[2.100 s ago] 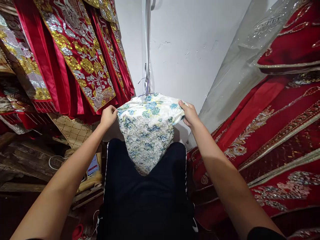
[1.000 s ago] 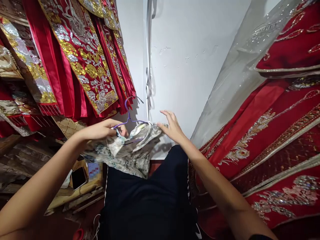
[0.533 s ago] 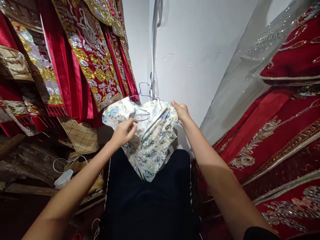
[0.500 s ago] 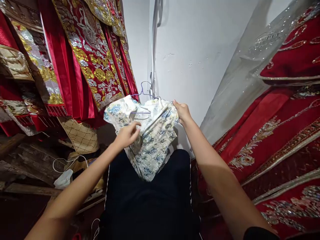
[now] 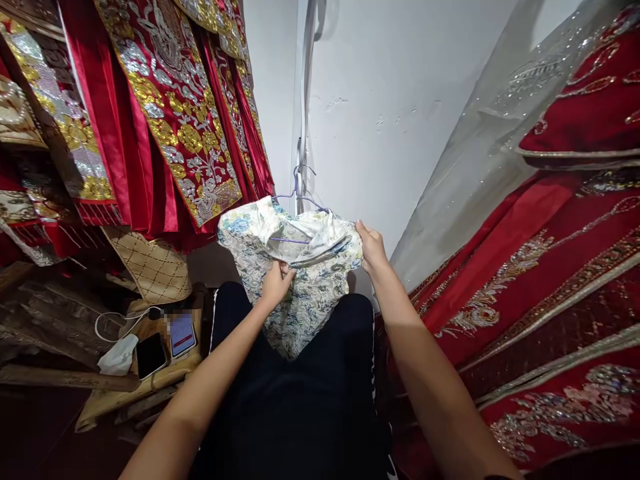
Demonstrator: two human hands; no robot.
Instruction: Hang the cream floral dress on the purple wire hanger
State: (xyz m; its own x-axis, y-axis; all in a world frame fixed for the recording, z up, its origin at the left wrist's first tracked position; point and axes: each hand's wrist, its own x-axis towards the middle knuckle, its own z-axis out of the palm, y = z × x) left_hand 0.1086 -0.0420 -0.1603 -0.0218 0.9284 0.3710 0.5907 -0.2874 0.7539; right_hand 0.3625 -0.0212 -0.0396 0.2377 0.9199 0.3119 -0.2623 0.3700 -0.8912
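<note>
A white top with a blue and yellow floral print [image 5: 305,293] hangs over my lap on a thin purple wire hanger [image 5: 296,187]. My left hand [image 5: 277,283] pinches the fabric at the front of the neckline. At the garment's right shoulder, my right hand [image 5: 371,247] grips the cloth, thumb on top. The hanger's hook stands free above the collar, and its lower bar shows through the neck opening. The top's lower end drapes between my knees.
Red embroidered garments [image 5: 185,120] hang at the left, and more red beaded ones [image 5: 540,267] at the right beside a sheer veil [image 5: 480,133]. A white wall [image 5: 375,87] stands ahead. Two phones [image 5: 151,355] and a white tissue [image 5: 119,353] lie on a wooden stool [image 5: 95,407].
My left hand has moved right and closed on the front neckline, pulling it down. The top and hanger have shifted slightly right. The phones have come into fuller view.
</note>
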